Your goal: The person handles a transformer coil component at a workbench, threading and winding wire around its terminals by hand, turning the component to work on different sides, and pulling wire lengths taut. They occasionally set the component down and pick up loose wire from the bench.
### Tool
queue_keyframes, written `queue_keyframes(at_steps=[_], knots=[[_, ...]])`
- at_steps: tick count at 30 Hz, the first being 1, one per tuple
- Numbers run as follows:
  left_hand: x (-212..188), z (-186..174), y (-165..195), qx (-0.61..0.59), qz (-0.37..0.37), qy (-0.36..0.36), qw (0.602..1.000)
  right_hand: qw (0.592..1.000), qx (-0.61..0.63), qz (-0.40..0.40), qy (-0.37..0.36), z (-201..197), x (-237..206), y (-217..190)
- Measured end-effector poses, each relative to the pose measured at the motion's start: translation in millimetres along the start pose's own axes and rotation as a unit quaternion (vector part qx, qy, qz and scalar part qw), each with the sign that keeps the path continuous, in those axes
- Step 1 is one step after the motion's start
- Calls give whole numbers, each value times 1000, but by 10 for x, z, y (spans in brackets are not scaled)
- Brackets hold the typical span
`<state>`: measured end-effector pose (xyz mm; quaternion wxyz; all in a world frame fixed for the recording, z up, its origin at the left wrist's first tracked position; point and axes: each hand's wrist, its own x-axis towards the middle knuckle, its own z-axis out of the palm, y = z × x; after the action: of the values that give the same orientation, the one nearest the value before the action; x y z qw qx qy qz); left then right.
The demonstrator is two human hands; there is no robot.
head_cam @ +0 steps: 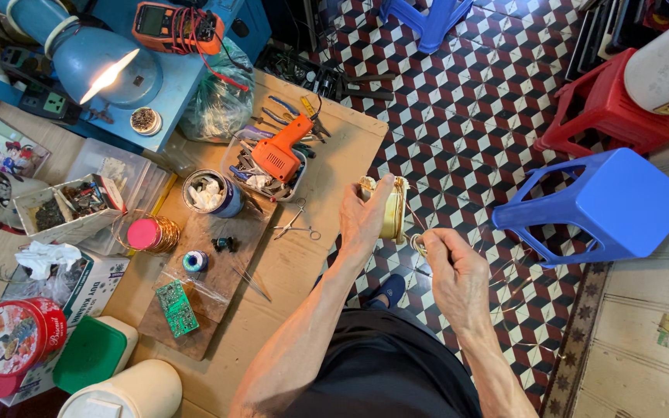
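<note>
The person's left hand (363, 220) is closed around a pale yellow spool (391, 207), held in the air just past the right edge of the workbench (327, 166), over the patterned tile floor (466, 116). The right hand (454, 275), a little nearer and to the right, pinches a thin wire (414, 224) that runs up to the spool.

On the near left of the bench sit a round red tin (15, 334) with a picture on its lid, resting on a white cardboard box (87, 282) with dark print on its side, and a green-lidded container (90, 354). One small green circuit board (176, 308) lies on a wooden plank. Farther off stand an orange soldering gun (282, 151) in a clear tray, one orange multimeter (176, 27) and one lit blue lamp (106, 70).

Three plastic stools show on the floor: two blue (613, 205) (427, 19), one red (602, 108).
</note>
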<state>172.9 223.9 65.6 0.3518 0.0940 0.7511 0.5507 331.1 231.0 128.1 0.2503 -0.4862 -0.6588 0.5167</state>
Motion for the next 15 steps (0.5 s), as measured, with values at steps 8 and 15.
queue_keyframes(at_steps=[8,15], knots=[[4,92,10,-21,-5,2,1000,996,-83,-30,-15,101,-70,30],[174,234,-129,-200,-38,-1,979,995,-93,-24,-35,193,-203,274]])
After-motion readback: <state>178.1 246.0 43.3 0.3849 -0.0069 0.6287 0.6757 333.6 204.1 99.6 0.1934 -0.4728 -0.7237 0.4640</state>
